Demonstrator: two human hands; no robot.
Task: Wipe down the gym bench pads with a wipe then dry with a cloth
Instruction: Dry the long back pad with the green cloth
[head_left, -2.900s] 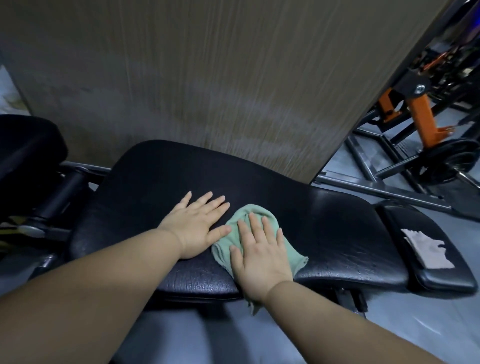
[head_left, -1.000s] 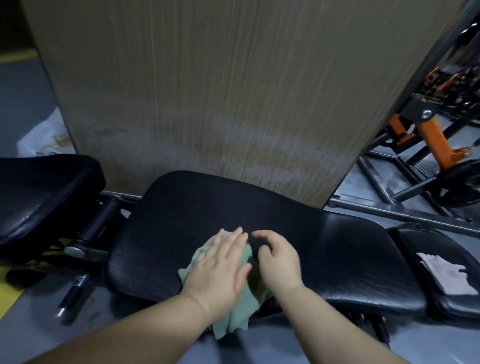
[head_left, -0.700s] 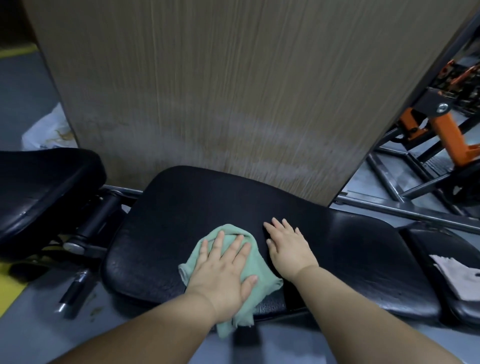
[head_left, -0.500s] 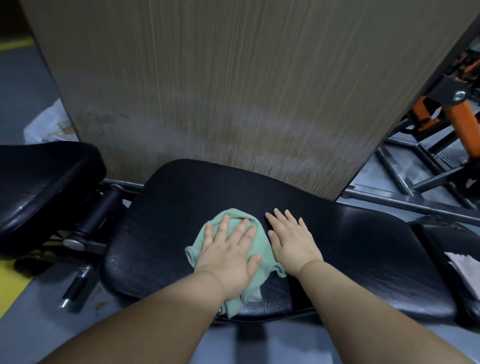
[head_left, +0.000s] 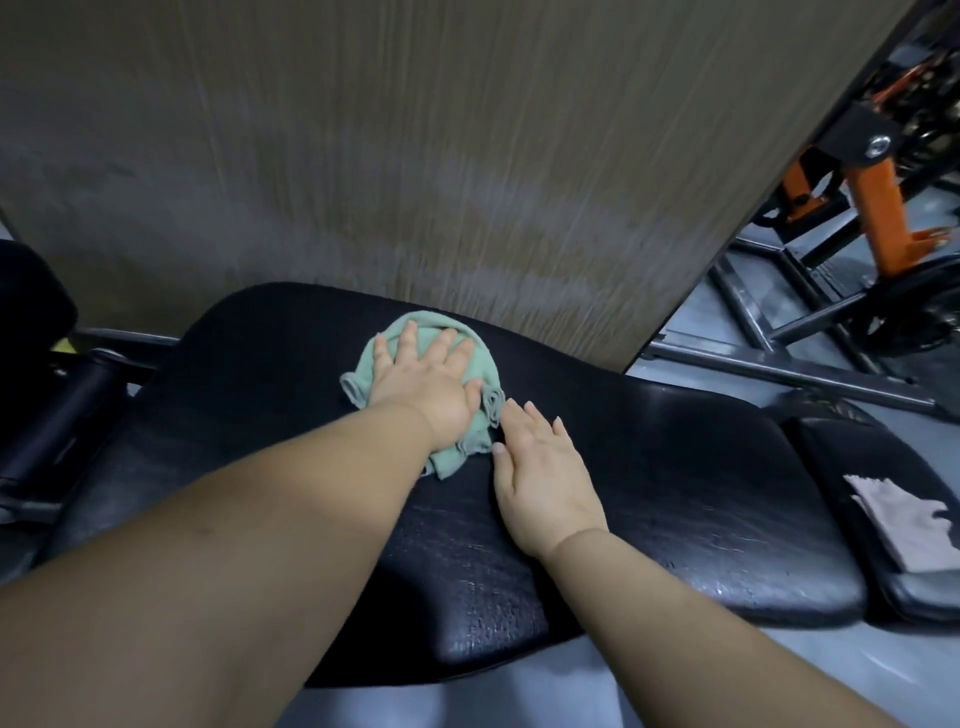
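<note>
Head view, one cloth (head_left: 487, 366), one wipe (head_left: 904, 525)

The bench (head_left: 675, 493) pad is glossy black vinyl (cracked, grainy); the cloth (head_left: 480, 364) is soft green terry, the wall (head_left: 415, 156) matt wood-grain.

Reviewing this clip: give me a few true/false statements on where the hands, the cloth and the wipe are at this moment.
1. The left hand lies flat on the green cloth. True.
2. The right hand grips the cloth. False: it rests flat on the bare large bench pad, beside the cloth.
3. The pale wipe lies on the smaller pad at the right. True.
4. The cloth lies on the smaller pad. False: it sits on the large bench pad, near its far edge.
</note>
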